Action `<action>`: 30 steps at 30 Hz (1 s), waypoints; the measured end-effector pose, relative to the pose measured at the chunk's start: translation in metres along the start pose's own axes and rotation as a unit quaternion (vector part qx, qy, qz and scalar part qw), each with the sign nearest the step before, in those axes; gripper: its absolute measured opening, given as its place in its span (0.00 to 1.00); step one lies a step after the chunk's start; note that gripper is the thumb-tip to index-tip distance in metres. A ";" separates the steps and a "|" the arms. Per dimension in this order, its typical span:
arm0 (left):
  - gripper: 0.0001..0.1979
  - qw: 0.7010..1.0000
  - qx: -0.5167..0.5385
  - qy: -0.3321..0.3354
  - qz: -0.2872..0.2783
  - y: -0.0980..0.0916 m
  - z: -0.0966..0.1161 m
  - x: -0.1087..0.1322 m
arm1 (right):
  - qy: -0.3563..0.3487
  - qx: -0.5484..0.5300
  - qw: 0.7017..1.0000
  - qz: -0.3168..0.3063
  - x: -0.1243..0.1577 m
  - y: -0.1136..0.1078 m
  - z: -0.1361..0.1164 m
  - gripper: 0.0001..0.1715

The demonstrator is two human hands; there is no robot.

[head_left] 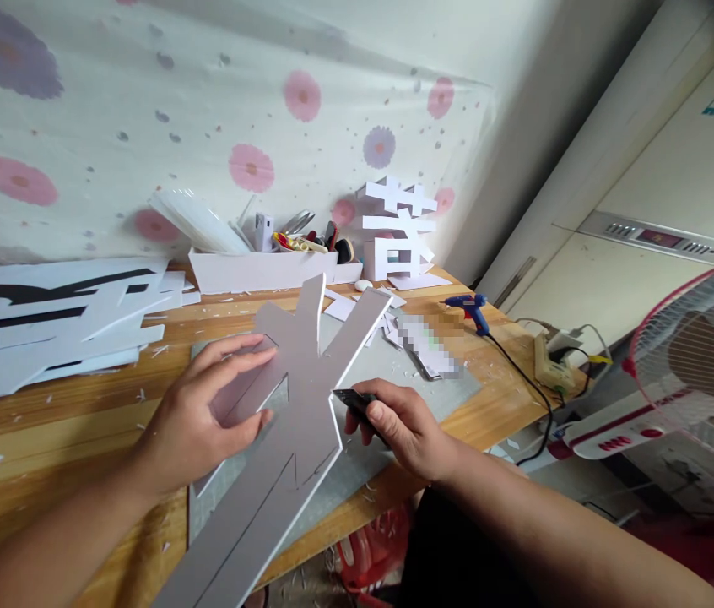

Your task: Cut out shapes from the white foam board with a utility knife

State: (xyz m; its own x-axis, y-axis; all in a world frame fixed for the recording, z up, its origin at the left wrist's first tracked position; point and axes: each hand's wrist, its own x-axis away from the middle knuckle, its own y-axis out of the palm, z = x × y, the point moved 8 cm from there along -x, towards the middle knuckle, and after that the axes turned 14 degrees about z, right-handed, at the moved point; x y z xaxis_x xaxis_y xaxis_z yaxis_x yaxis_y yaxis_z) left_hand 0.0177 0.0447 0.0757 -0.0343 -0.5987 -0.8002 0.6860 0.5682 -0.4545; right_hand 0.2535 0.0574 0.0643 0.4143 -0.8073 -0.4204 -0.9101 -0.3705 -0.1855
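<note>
Left hand (198, 409): grasping the left side of the white foam-board cutout (310, 384)
Right hand (411, 426): clenched round a black utility knife (357, 402), tip at the cutout's right edge
Cutout: over the grey cutting mat (449, 397), near side of the desk (107, 426)

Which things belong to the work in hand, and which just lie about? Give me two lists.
In use:
white board, touched by the left hand
black cutter, held in the right hand
grey mat, beneath the board

Apparently just lying about now:
blue glue gun
fan
white box of tools
</note>
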 end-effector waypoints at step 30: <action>0.24 0.997 0.046 -0.030 -0.063 0.008 -0.010 0.005 | 0.196 -0.133 0.966 -0.101 0.012 0.026 0.014 0.38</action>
State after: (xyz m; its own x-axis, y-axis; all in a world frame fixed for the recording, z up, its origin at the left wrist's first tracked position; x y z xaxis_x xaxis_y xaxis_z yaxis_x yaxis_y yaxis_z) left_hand 0.0153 0.0519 0.0641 -0.0826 -0.6959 -0.7133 0.7432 0.4339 -0.5093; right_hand 0.2349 0.0452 0.0420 0.6015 -0.7986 -0.0210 -0.7981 -0.6019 0.0277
